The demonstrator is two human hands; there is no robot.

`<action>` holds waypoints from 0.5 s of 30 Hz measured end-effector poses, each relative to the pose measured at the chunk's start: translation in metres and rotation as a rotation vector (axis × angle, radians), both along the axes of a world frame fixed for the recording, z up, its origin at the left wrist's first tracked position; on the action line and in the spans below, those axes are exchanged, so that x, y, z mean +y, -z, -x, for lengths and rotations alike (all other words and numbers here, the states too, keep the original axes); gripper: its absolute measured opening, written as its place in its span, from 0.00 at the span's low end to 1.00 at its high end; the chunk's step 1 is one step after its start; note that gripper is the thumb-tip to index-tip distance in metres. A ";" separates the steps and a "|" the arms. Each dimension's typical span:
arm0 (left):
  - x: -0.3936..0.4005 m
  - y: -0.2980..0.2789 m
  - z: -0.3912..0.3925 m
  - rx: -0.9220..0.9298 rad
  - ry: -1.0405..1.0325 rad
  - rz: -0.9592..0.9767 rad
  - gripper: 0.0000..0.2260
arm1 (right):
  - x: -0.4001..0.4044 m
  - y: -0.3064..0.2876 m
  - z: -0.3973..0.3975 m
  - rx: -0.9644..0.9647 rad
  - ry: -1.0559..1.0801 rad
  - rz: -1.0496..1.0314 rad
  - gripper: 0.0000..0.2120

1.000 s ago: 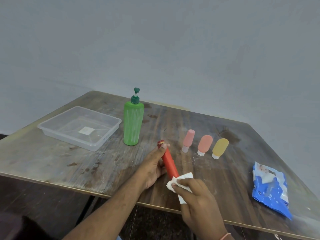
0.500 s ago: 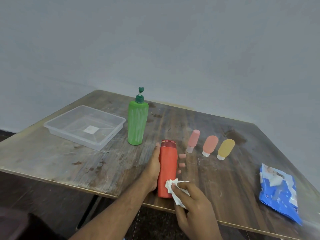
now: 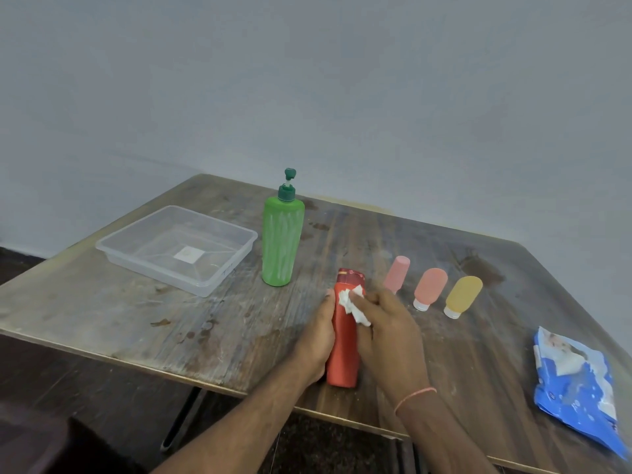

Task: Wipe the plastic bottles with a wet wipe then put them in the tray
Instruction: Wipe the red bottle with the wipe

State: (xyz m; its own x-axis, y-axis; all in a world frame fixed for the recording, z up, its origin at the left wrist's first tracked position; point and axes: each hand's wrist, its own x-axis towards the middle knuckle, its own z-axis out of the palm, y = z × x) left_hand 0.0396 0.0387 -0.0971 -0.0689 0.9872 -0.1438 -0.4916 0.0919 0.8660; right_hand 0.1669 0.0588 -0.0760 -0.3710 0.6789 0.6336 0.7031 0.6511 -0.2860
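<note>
Two hands on red bottle point(image 3: 343, 347): left hand point(image 3: 319, 336) grips it, right hand point(image 3: 386, 331) pinches white wipe point(image 3: 352, 302) against it. Far left, clear tray point(image 3: 236, 254), only a label inside.

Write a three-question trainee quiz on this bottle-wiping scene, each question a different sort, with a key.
1. True or false: the clear tray already holds a bottle.
2. Multiple choice: what does the right hand press against the red bottle? A) a sponge B) a white wipe C) the blue wipe pack
3. Fill in: the left hand grips the ____ bottle, while the green pump bottle stands upright beside the tray.

Key: 1 false, no bottle is in the tray. 2 B. 3 red.
</note>
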 end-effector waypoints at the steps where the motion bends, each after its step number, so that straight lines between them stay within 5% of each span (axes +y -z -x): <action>1: -0.001 -0.001 -0.001 0.002 -0.006 -0.016 0.27 | 0.006 -0.005 0.003 0.019 0.004 -0.005 0.19; 15: 0.004 -0.001 -0.005 0.031 -0.175 -0.152 0.18 | 0.014 -0.041 0.035 -0.126 -0.125 -0.033 0.16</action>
